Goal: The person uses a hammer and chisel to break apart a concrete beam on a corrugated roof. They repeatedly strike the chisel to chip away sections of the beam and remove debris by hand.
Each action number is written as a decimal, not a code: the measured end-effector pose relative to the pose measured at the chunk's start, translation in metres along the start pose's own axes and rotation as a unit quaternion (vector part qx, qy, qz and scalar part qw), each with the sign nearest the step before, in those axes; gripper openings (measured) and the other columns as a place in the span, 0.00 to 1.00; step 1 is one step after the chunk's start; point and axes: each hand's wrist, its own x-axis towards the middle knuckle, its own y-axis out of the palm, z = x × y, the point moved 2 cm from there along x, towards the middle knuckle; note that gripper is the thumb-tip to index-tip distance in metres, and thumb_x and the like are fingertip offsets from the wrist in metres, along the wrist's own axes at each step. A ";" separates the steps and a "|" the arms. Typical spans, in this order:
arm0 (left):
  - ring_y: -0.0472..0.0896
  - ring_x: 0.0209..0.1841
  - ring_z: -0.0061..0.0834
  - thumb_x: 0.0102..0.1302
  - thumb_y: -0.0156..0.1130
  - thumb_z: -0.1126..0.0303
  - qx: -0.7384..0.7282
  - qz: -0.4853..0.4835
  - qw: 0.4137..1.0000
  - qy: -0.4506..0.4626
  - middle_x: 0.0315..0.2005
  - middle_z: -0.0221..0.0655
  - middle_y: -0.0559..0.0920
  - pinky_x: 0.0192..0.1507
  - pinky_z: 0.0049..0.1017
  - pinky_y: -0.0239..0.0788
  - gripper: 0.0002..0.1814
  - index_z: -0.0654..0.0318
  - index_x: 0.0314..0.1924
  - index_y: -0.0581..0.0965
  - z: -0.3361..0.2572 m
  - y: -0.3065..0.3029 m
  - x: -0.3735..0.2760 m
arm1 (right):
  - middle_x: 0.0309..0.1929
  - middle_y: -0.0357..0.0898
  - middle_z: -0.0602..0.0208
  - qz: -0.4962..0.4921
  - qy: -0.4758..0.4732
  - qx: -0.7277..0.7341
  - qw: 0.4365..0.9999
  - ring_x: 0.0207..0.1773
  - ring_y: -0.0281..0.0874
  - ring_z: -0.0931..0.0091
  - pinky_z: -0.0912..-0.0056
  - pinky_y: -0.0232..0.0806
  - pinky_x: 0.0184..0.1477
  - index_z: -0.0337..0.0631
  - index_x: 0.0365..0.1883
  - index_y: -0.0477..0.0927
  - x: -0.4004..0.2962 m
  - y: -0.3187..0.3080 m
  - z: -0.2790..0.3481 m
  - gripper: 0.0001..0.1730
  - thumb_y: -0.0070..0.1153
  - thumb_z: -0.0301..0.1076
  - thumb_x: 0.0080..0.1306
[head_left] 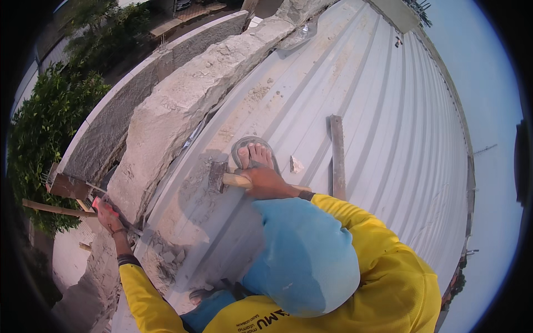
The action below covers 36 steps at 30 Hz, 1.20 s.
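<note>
My left hand [109, 217] is closed around the red grip [97, 204] of what looks like a cold chisel. Its metal end [135, 230] reaches toward the broken edge of a concrete wall top [166, 108]. My right hand [268, 183] grips the wooden handle [236, 180] of a sledge hammer, whose blocky steel head [217, 177] is over the metal roof beside my sandalled foot [255, 154]. The hammer head is apart from the chisel. Crumbled concrete rubble [164, 258] lies at the break in the wall, near my left wrist.
Ribbed metal roofing sheets [374, 145] slope away to the right. On them lie a long flat bar [338, 156], a concrete chip [296, 165] and scattered debris [258, 92]. A wooden stick [58, 208] juts out past the wall at left, near a leafy tree [46, 137].
</note>
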 end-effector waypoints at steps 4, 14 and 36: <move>0.68 0.26 0.13 0.75 0.57 0.45 -0.059 -0.016 0.998 -0.027 0.24 0.19 0.71 0.28 0.17 0.58 0.20 0.54 0.40 0.77 -0.018 -0.017 0.009 | 0.40 0.85 0.51 0.077 -0.002 0.099 0.992 0.50 0.81 0.54 0.50 0.65 0.61 0.46 0.51 0.83 0.010 -0.010 0.001 0.22 0.61 0.31 0.55; 0.69 0.26 0.13 0.70 0.60 0.38 0.034 -0.043 0.993 -0.103 0.24 0.17 0.72 0.28 0.17 0.57 0.23 0.48 0.32 0.76 -0.018 -0.013 0.004 | 0.41 0.84 0.47 0.187 -0.054 0.172 0.966 0.48 0.81 0.53 0.54 0.69 0.53 0.38 0.49 0.81 0.052 -0.007 -0.040 0.22 0.63 0.35 0.55; 0.72 0.38 0.20 0.64 0.59 0.28 0.212 -0.117 0.954 -0.175 0.34 0.24 0.76 0.43 0.23 0.64 0.39 0.62 0.43 0.83 -0.013 -0.051 0.023 | 0.43 0.78 0.46 0.297 -0.211 0.000 0.931 0.52 0.77 0.47 0.44 0.68 0.52 0.49 0.57 0.78 0.117 -0.073 -0.017 0.29 0.64 0.39 0.55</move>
